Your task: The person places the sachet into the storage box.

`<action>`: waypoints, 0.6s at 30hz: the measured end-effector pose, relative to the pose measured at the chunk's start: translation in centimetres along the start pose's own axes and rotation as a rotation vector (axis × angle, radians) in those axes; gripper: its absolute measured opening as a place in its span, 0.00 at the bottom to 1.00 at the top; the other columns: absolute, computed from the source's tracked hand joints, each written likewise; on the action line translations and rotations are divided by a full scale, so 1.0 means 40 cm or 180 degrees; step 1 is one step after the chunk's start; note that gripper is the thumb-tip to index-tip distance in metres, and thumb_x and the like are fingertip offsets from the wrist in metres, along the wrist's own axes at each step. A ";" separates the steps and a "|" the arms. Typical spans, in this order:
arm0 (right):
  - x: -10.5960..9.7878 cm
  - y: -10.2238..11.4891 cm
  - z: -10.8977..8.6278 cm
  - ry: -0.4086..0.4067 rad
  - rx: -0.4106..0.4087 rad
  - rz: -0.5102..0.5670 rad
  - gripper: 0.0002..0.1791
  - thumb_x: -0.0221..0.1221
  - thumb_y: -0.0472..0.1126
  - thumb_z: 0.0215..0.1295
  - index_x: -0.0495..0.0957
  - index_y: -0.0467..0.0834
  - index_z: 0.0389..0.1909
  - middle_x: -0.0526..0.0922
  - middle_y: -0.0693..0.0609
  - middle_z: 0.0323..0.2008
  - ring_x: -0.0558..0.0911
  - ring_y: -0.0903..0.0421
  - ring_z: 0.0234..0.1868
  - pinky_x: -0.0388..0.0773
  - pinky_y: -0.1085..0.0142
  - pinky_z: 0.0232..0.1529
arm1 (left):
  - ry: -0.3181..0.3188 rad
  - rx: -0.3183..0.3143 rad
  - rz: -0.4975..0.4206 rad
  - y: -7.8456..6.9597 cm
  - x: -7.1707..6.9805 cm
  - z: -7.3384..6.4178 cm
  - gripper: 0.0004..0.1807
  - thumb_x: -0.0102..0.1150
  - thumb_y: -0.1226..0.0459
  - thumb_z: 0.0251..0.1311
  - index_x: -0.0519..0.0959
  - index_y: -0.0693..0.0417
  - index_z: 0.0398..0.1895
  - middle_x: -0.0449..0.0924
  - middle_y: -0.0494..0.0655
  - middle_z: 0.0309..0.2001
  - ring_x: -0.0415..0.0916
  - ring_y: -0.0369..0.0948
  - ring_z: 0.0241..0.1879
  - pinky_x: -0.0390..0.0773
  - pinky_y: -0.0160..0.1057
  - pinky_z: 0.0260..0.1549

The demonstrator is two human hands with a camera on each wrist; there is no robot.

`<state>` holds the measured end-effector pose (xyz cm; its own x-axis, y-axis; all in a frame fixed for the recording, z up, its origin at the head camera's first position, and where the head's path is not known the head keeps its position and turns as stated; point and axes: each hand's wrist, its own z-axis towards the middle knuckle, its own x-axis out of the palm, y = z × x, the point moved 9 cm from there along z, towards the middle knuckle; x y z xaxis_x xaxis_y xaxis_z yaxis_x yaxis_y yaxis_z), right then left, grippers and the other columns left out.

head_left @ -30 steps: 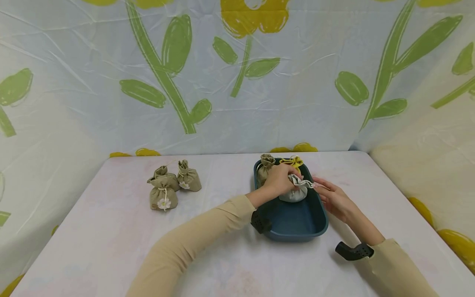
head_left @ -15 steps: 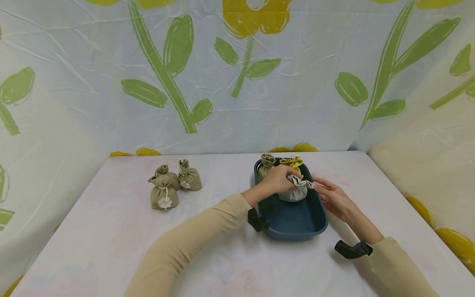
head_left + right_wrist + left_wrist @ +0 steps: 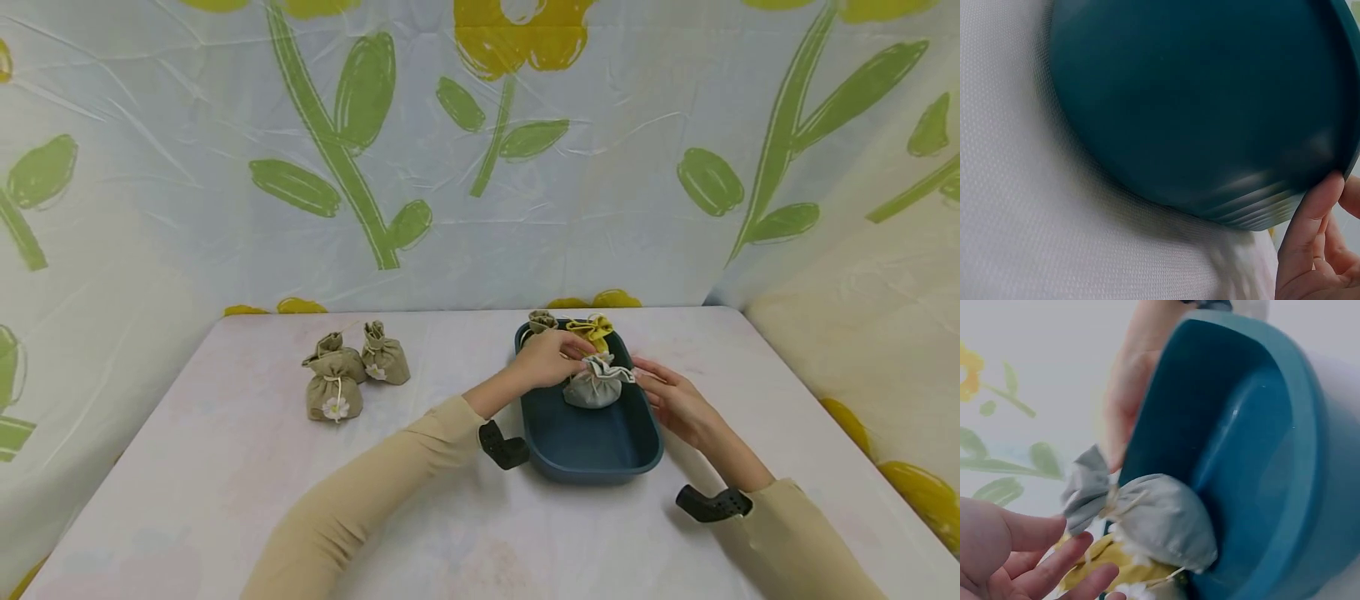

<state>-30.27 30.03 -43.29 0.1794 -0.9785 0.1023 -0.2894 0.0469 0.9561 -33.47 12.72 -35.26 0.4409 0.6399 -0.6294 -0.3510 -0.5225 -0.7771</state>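
A grey drawstring pouch (image 3: 592, 390) sits in the blue basin (image 3: 592, 477), its gathered top leaning toward the right rim. My left hand (image 3: 546, 360) is beside the pouch's neck with fingers loosely spread; in the left wrist view, the thumb and fingertips are close to the cloth without gripping it. Behind the pouch in the basin are a yellow pouch (image 3: 591, 328) and a khaki pouch (image 3: 543, 321), partly hidden by the left hand. My right hand (image 3: 678, 406) rests against the basin's right side, fingers fairly straight and the thumb (image 3: 1319, 203) touching the wall near the rim.
Several khaki pouches stand grouped on the left of the table, the front one (image 3: 333, 396) bearing a white flower. A flower-printed cloth (image 3: 600, 167) hangs behind the table and along its sides. The basin's front half shows bare floor.
My left hand has let go of the grey pouch's neck and drawn back slightly to the left. The pouch stays in the basin, and the right hand keeps its place.
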 end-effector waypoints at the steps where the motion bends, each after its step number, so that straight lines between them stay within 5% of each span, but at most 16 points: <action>1: 0.001 -0.001 0.000 0.0005 0.0003 -0.0007 0.12 0.51 0.45 0.72 0.68 0.60 0.53 0.82 0.69 0.37 0.80 0.69 0.38 0.79 0.75 0.40 | -0.0025 0.0022 -0.0049 0.002 -0.011 -0.008 0.15 0.58 0.64 0.65 0.80 0.52 0.54 0.83 0.49 0.51 0.79 0.41 0.51 0.78 0.30 0.40; 18: 0.002 -0.002 -0.001 0.0048 0.0002 0.0132 0.10 0.51 0.43 0.73 0.71 0.63 0.47 0.83 0.68 0.37 0.81 0.69 0.37 0.79 0.74 0.39 | -0.0449 0.0209 -0.0584 0.037 -0.142 -0.130 0.18 0.58 0.68 0.63 0.78 0.56 0.56 0.82 0.55 0.52 0.80 0.47 0.50 0.80 0.36 0.45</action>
<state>-30.20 29.94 -43.36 0.1812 -0.9726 0.1458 -0.2974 0.0871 0.9508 -32.19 5.37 -32.79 0.3840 0.7956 -0.4686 -0.3308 -0.3553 -0.8743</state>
